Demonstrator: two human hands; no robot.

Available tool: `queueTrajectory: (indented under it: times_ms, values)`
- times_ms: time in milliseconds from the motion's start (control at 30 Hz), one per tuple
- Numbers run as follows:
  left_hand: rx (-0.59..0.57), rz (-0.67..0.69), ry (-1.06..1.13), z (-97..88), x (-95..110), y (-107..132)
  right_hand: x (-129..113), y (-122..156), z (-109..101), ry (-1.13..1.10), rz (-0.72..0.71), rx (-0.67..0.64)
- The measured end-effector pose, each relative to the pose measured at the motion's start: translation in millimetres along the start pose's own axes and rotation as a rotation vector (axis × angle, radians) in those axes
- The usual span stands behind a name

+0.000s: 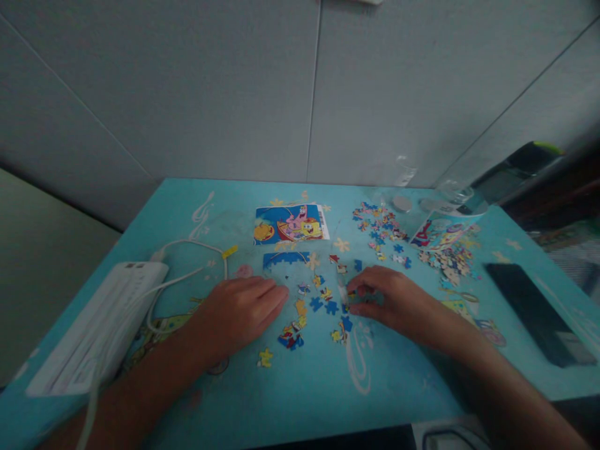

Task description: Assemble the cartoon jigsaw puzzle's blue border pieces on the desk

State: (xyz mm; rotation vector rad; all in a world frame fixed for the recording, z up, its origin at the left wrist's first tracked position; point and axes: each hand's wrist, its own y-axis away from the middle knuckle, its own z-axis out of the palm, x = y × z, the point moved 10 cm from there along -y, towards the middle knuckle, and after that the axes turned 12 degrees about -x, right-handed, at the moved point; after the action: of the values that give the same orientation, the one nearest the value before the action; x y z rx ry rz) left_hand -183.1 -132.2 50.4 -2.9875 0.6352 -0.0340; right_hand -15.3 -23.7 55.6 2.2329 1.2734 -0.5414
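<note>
My left hand (248, 306) lies on the table left of the loose puzzle pieces, fingers stretched out and pointing right, holding nothing. My right hand (379, 290) is curled at the right side of the pieces, its thumb and forefinger around a small jigsaw piece (346, 308). Between the hands lie several scattered blue and yellow pieces (332, 307). A joined red and yellow cluster (291, 335) sits nearer to me, with a single yellow piece (265, 357) below it. Farther back is a joined blue strip (285, 259) under the cartoon picture card (290, 224).
A heap of puzzle pieces (379, 222) and another pile (452, 265) lie at the right, beside a printed packet (443, 230). A dark phone (539, 312) is at the far right. A white power strip (100, 328) with cables occupies the left. A grey wall (234, 94) stands behind.
</note>
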Motion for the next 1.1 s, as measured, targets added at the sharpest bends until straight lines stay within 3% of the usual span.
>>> queueTrajectory:
  times_ms: [200, 267, 467, 700, 867, 1100]
  values:
    - [-0.006, 0.001, -0.005, -0.7, 0, 1, 24, 8, -27, 0.020, 0.082, 0.112]
    - [-0.002, 0.007, -0.004, -1.6, 1, 1, 32, 9, -30, 0.032, 0.108, 0.097]
    - [0.009, 0.014, 0.011, -2.4, 1, 0, 29, 10, -8, 0.014, 0.047, -0.087]
    - [-0.026, 0.000, -0.011, 4.7, -1, 1, -9, 5, 11, -0.018, -0.135, -0.156]
    - [-0.015, 0.008, -0.032, 3.2, 0, 2, -17, 1, 12, 0.010, -0.176, -0.122]
    - [0.007, 0.019, -0.032, -2.5, 3, 1, 0, -4, 14, 0.043, -0.061, -0.051]
